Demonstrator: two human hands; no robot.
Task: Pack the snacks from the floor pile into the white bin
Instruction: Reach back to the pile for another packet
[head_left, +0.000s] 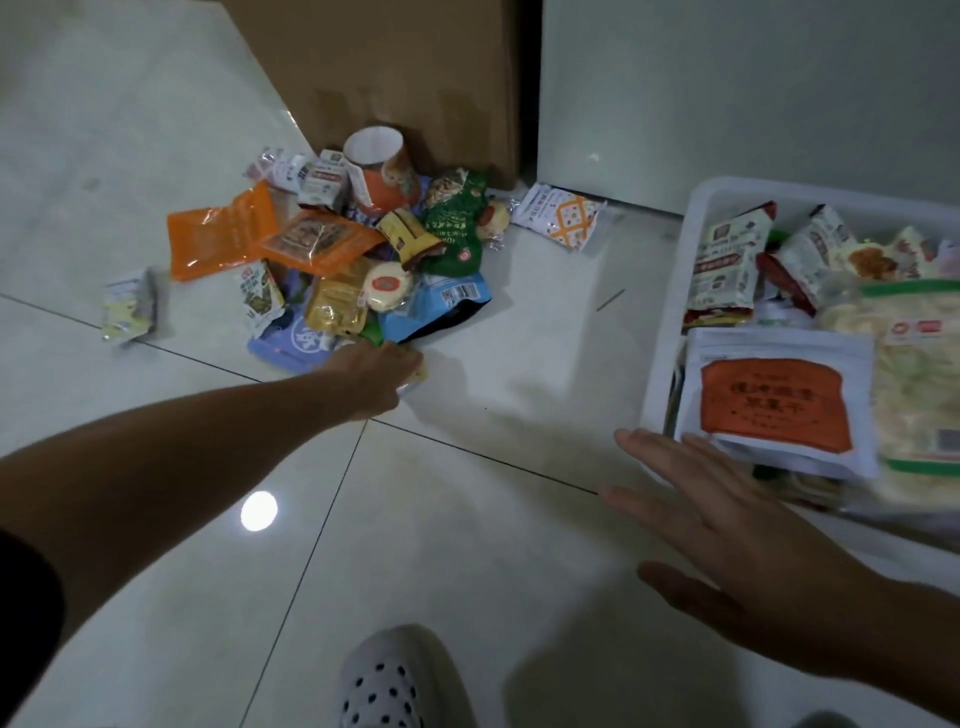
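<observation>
My left hand (382, 376) reaches the near edge of the snack pile (358, 249), fingers curled round a small packet (417, 375). My right hand (737, 535) hovers flat with fingers spread, just beside the near-left corner of the white bin (670, 312), which is already crowded with bags. Bare floor (561, 353) lies open between pile and bin; a cardboard box (395, 78) backs the pile.

A dark short sleeve (26, 597) covers the left upper arm, and both forearms are bare down to the left hand (374, 382) and right hand (753, 540). One foot wears a pale grey clog (395, 680) whose rounded toe is dotted with small round holes.
</observation>
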